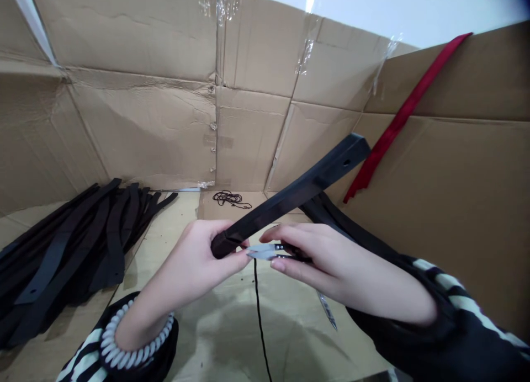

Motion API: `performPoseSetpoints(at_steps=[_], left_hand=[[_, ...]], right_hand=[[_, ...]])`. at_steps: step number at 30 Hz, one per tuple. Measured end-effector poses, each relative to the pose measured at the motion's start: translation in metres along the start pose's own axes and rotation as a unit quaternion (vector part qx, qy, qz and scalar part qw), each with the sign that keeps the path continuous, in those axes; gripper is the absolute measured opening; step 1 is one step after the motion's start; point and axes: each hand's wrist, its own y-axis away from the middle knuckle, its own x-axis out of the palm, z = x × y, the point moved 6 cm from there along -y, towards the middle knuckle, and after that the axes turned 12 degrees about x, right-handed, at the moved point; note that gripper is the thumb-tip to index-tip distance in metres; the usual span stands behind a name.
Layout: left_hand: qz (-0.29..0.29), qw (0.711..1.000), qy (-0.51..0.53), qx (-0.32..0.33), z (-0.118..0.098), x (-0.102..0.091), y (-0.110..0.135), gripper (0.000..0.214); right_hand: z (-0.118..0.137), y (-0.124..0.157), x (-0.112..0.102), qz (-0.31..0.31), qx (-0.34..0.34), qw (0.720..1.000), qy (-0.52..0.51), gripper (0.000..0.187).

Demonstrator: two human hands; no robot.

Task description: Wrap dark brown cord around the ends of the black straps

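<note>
Well, the left hand point(194, 255) grips a black drilled strap point(290, 197) near its end, while the right hand point(339, 266) closes its fingers point(290, 234) on steel thread snips point(265, 251) just beside it.

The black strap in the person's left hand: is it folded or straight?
Straight: the black strap runs unfolded from the left hand up to its end with the hole, and no crease or doubling shows along it.

Hands, two: left hand point(186, 260), right hand point(335, 266). Held black strap point(290, 197): one. Thread snips point(265, 251): one pair. Red strap point(393, 128): one. Coiled black cord point(229, 199): one bundle. Hanging black cord point(259, 316): one strand. White spiral wristband point(136, 335): one. Black strap pile point(70, 249): one, overlap hides exact strap count.
</note>
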Motion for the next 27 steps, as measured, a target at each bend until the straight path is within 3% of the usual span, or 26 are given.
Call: performPoseSetpoints(at_steps=[8,13,21,27], left_hand=[[0.017,0.997,-0.074,0.021,-0.002,0.001,0.004,0.013],[0.030,0.990,-0.116,0.071,-0.008,0.004,0.004,0.009],[0.075,0.988,-0.125,0.052,-0.003,0.011,0.004,0.012],[0.093,0.990,-0.098,0.041,-0.001,0.015,0.005,0.017]], right_hand=[[0.007,-0.003,-0.006,-0.018,-0.015,1.000,-0.019,0.023],[0.014,-0.006,-0.006,0.011,-0.060,0.997,-0.041,0.020],[0.013,-0.005,-0.006,0.026,-0.089,0.995,-0.027,0.027],[0.013,-0.007,-0.002,0.028,-0.027,0.996,-0.086,0.030]])
